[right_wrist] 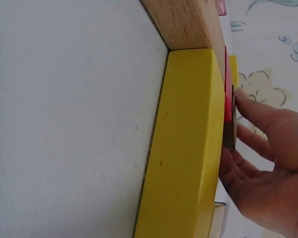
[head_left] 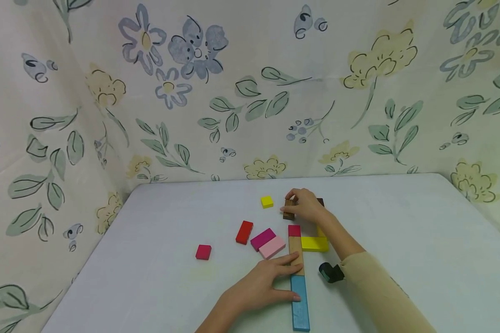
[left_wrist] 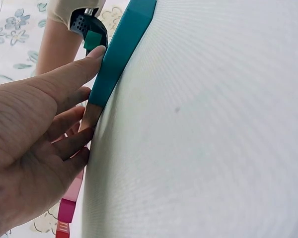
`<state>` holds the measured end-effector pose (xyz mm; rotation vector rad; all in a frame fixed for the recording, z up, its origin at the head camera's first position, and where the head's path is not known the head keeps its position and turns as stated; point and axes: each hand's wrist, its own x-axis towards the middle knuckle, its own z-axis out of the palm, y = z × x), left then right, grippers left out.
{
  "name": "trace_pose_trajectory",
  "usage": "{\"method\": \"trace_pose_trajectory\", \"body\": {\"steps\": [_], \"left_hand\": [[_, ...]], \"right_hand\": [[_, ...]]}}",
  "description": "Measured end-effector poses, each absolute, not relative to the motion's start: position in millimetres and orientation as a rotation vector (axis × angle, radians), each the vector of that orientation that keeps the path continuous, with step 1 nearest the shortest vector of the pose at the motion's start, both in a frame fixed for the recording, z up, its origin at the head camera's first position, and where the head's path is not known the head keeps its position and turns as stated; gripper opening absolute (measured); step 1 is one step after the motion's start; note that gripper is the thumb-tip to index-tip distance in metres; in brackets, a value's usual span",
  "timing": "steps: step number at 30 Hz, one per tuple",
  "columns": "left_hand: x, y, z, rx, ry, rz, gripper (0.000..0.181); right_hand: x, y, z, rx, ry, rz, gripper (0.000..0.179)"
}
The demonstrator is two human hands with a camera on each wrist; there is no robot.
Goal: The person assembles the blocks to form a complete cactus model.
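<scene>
My right hand [head_left: 307, 206] pinches a dark brown block [head_left: 289, 215] between thumb and fingers. This block is just beyond a small crimson block [head_left: 294, 231] at the far end of a row. Behind the crimson one in that row come a natural wood block [head_left: 296, 247] and a long blue block [head_left: 301, 307]. My left hand [head_left: 256, 284] lies along the row with fingers extended. Its fingertips touch the wood block, and its thumb rests on the blue block. A yellow block [head_left: 314, 244] joins the row's right side; another yellow piece is partly hidden behind the right forearm.
Left of the row lie a magenta block [head_left: 263, 239], a pink block [head_left: 272, 247], a red block [head_left: 244, 232], a crimson cube [head_left: 203, 252] and a small yellow block [head_left: 267, 201]. Another dark brown piece [head_left: 320, 201] shows behind the right hand. A black device [head_left: 331, 273] sits at the right wrist.
</scene>
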<state>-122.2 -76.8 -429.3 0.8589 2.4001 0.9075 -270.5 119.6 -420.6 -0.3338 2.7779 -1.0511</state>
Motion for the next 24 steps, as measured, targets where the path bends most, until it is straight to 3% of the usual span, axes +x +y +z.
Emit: {"method": "trace_pose_trajectory", "body": {"steps": [24], "left_hand": [[-123.0,-79.4,-431.2,0.879,2.394,0.936,0.063]], "right_hand": [[-261.7,127.2,-425.2,-0.370,2.741,-1.050,0.041]]}}
